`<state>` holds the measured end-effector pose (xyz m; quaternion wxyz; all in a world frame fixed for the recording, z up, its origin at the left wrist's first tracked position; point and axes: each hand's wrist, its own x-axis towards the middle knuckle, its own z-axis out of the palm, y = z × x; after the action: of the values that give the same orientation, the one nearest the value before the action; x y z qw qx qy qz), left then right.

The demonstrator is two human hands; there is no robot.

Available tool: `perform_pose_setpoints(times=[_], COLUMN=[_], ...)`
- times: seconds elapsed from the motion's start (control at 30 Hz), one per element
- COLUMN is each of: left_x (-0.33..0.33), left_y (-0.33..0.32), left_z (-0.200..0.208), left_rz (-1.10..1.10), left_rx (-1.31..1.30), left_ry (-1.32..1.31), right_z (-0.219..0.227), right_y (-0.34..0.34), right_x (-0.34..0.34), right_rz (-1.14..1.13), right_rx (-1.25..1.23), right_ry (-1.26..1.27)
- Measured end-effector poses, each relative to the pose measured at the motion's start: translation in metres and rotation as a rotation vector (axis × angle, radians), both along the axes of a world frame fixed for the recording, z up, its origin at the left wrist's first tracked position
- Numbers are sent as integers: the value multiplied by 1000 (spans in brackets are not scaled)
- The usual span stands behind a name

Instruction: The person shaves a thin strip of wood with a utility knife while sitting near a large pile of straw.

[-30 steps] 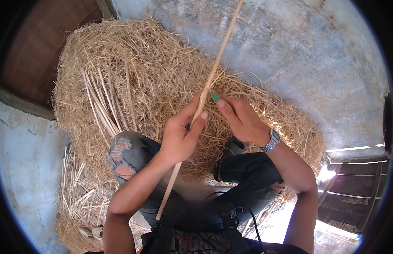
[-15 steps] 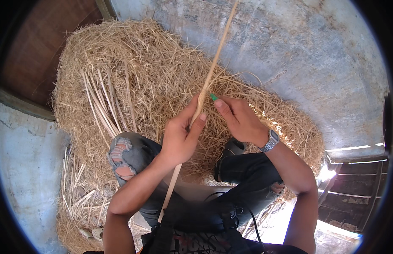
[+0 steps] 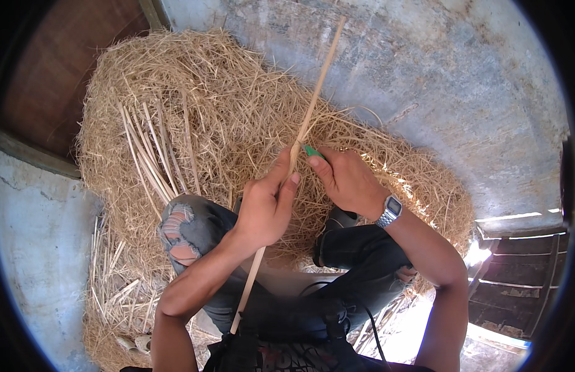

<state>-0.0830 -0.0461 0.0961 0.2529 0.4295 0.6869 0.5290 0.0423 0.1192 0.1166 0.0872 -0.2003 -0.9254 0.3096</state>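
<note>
A long, pale bamboo strip (image 3: 320, 80) slants from my lap up past the straw toward the wall. My left hand (image 3: 262, 208) is closed round its middle, thumb laid along the near side. My right hand (image 3: 355, 180), with a metal watch (image 3: 390, 209) on its wrist, grips a green-handled knife (image 3: 313, 152). Its tip meets the strip just above my left fingers; the blade itself is barely visible. Thin shavings curl beside the strip near that spot. Most of the knife handle is hidden in my right fist.
A heap of dry straw (image 3: 219, 80) spreads in front of my bent legs. Several loose strips (image 3: 152, 152) lie on it beside my left knee. A grey-blue wall (image 3: 436, 74) rises beyond, and dark wooden slats (image 3: 517, 273) stand at the right.
My right hand and the knife have shifted slightly down and left, and the knife tip is closer to the strip. The strip has slid a little downward and turned in my left hand.
</note>
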Motion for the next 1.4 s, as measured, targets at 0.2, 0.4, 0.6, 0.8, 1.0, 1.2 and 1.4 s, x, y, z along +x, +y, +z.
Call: perform_pose_setpoints(times=[0.2, 0.4, 0.6, 0.8, 1.0, 1.2, 1.4], left_x=[-4, -1, -2, -2, -1, -2, -5], left_y=[-4, -2, -2, -1, 0, 2, 9], left_z=[-1, -3, -7, -10, -9, -13, 0], left_rz=[-55, -33, 12, 6, -89, -116, -112], left_rx=[44, 32, 41, 51, 72, 81, 96], left_ry=[-50, -29, 204, 97, -265, -334, -443], right_z=[-3, 0, 0, 3, -4, -6, -1], right_y=[3, -6, -13, -13, -3, -2, 8], right_x=[0, -3, -5, -6, -5, -2, -5], right_rz=[-1, -36, -64, -86, -72, -101, -75], right_rx=[-21, 87, 1, 26, 188, 238, 140], right_ry=[9, 0, 15, -35, 41, 28, 167])
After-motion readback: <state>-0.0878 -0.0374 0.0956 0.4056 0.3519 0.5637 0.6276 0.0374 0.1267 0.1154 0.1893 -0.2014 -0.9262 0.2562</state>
